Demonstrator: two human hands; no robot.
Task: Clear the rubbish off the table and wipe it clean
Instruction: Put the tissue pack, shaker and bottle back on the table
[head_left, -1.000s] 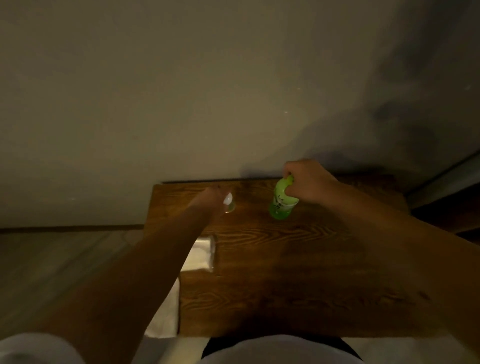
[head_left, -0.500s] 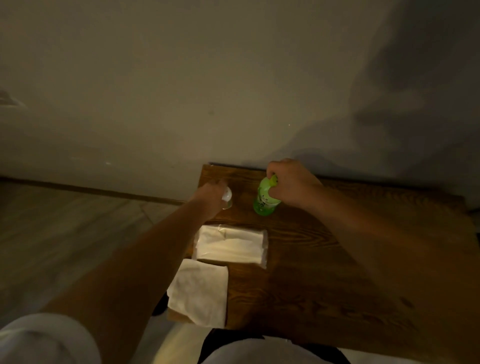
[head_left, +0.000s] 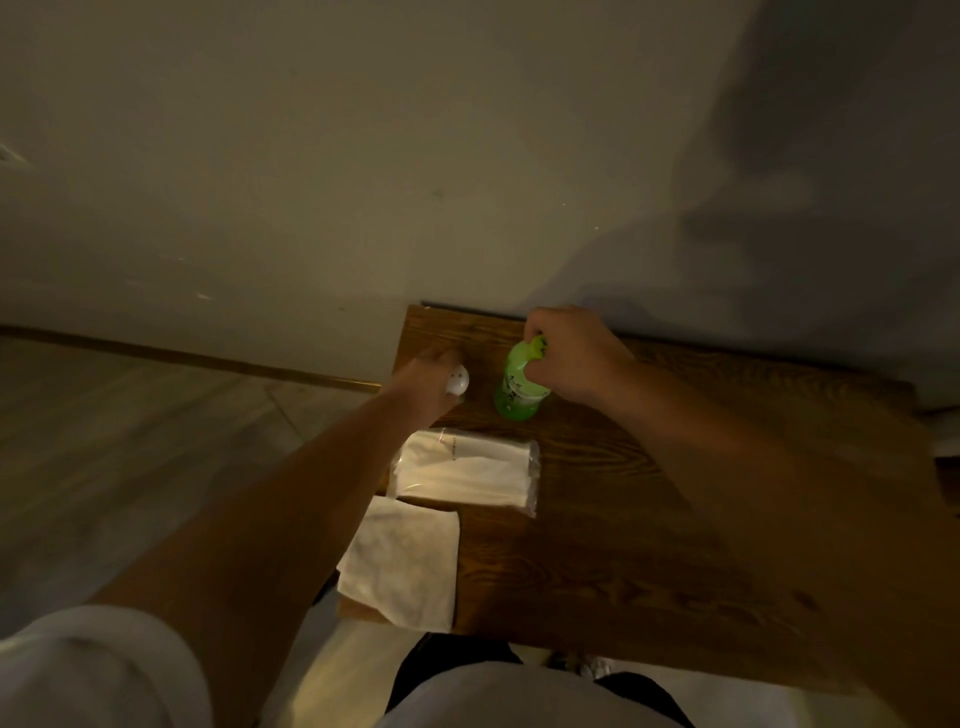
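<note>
A small green plastic bottle (head_left: 519, 395) stands near the back of the brown wooden table (head_left: 623, 545). My right hand (head_left: 571, 353) is closed around its top. Left of it, my left hand (head_left: 428, 376) grips a small white, round object (head_left: 458, 382) just above the table's back left corner; what it is I cannot tell. A wrapped pack of white tissues (head_left: 467, 473) lies in front of my left hand. A white cloth (head_left: 402, 561) lies at the table's front left corner, overhanging the edge.
A plain wall (head_left: 363, 156) rises right behind the table. Wooden floor (head_left: 130, 441) stretches to the left. My dark trousers and white shirt show at the bottom edge.
The view has swung left, so the tissue pack and cloth came fully into sight. Both hands keep their hold on the bottle and the white object in much the same places.
</note>
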